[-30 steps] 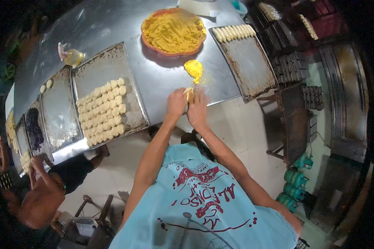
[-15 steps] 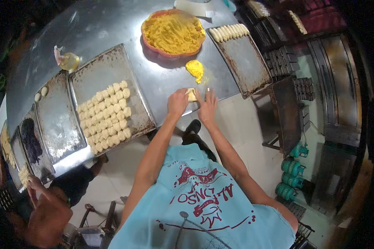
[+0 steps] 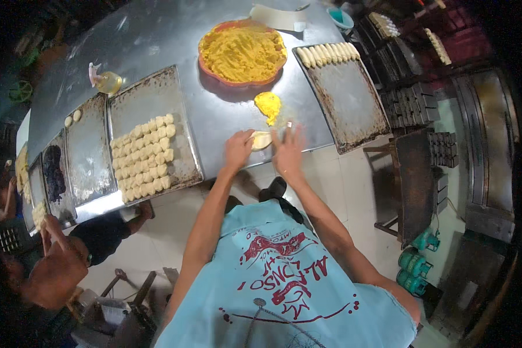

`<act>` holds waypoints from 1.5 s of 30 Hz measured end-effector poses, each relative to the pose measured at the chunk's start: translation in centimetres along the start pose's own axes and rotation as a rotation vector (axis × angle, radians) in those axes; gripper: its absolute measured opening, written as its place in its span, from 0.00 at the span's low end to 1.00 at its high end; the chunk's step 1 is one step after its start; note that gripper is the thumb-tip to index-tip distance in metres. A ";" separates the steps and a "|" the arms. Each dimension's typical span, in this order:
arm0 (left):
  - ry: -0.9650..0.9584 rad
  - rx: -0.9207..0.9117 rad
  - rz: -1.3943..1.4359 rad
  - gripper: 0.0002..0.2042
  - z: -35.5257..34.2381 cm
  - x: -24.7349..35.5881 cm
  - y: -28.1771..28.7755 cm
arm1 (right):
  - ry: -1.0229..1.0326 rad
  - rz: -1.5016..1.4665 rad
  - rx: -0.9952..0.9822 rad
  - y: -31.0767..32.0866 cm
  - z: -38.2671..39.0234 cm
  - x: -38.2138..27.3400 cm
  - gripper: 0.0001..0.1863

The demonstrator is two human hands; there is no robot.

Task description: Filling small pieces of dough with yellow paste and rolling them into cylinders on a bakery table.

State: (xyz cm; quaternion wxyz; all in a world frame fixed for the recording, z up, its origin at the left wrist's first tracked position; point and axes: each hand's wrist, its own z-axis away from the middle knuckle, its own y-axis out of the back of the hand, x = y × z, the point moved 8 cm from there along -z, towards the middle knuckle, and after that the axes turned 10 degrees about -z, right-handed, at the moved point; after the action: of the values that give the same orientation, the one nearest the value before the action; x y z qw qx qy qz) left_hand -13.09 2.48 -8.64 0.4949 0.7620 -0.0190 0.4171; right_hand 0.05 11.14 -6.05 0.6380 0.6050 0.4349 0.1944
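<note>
A flat piece of pale dough lies on the metal table near its front edge, between my two hands. The curled fingers of my left hand grip its left edge. My right hand is at the dough's right side, fingers spread and a little blurred; a small white wrap shows on one finger. Just beyond the dough sits a lump of yellow filling. Farther back, a red scalloped bowl is heaped with the same yellow filling.
At right, a baking tray carries a row of dough rolls. A tray of dough balls stands at left, with a spray bottle behind it. Another person works at far left. Gas cylinders stand at lower right.
The dough between my hands now looks wider and rounder than before. My left hand has shifted slightly left on it. The whole view has turned a little.
</note>
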 end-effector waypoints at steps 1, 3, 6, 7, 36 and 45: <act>0.031 -0.006 0.013 0.13 0.1 0.0 0.1 | 0.093 -0.004 0.015 -0.2 0.6 -0.8 0.38; 0.062 -0.021 0.020 0.13 0.7 0.4 0.2 | 0.102 -0.077 -0.019 -0.8 1.8 0.4 0.36; 0.030 -0.040 0.000 0.13 0.0 0.7 0.6 | 0.083 -0.106 -0.018 -0.1 -0.4 2.4 0.34; 0.052 -0.039 0.010 0.13 0.6 0.7 0.7 | 0.019 -0.062 -0.009 0.3 -0.5 3.1 0.33; -0.064 -0.089 0.053 0.11 -0.9 -0.3 1.0 | -0.209 0.062 0.096 -1.9 2.3 -1.6 0.27; -0.009 -0.118 0.038 0.10 -1.0 -1.7 2.1 | -0.271 0.187 0.053 -0.5 1.6 -1.8 0.25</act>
State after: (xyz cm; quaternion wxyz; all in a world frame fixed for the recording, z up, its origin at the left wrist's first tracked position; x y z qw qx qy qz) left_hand -15.70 1.53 -8.05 0.5309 0.7328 -0.0606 0.4212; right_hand 0.21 8.72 -6.09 0.6538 0.6801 0.2916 0.1582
